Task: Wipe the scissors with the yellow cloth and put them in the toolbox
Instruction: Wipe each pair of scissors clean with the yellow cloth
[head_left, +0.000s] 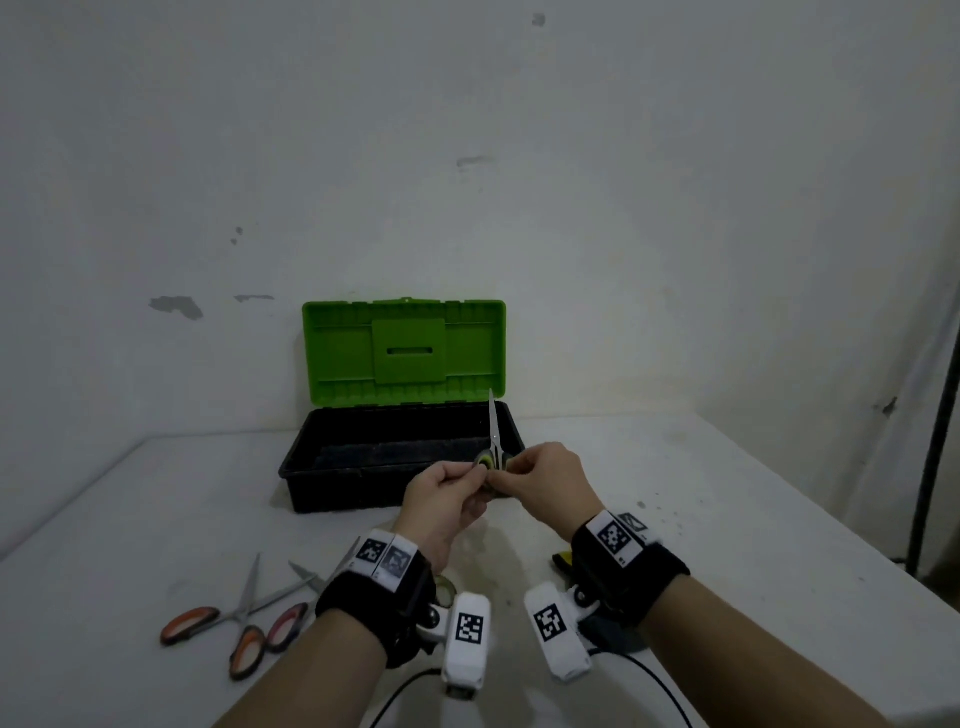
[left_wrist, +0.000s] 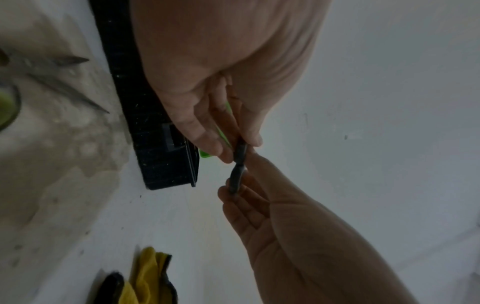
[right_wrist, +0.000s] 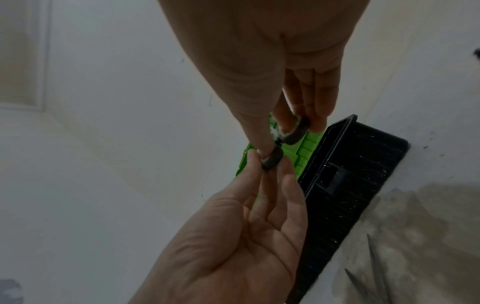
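A pair of scissors (head_left: 493, 431) with black-and-green handles is held upright, closed blades pointing up, in front of the open toolbox (head_left: 311, 457). My left hand (head_left: 474, 472) pinches one handle ring (left_wrist: 240, 152) and my right hand (head_left: 511, 470) pinches the other ring (right_wrist: 296, 131). The toolbox has a black tray and a raised green lid (head_left: 405, 353), and its inside looks bare. The yellow cloth (left_wrist: 148, 275) lies crumpled on the table near my right wrist, mostly hidden in the head view (head_left: 563, 560).
Orange-handled scissors (head_left: 223, 618) and red-handled scissors (head_left: 291, 618) lie open on the white table (head_left: 130, 519) at the front left. A green handle ring (head_left: 444, 590) peeks out under my left wrist. A dark pole (head_left: 935, 415) stands at the right edge.
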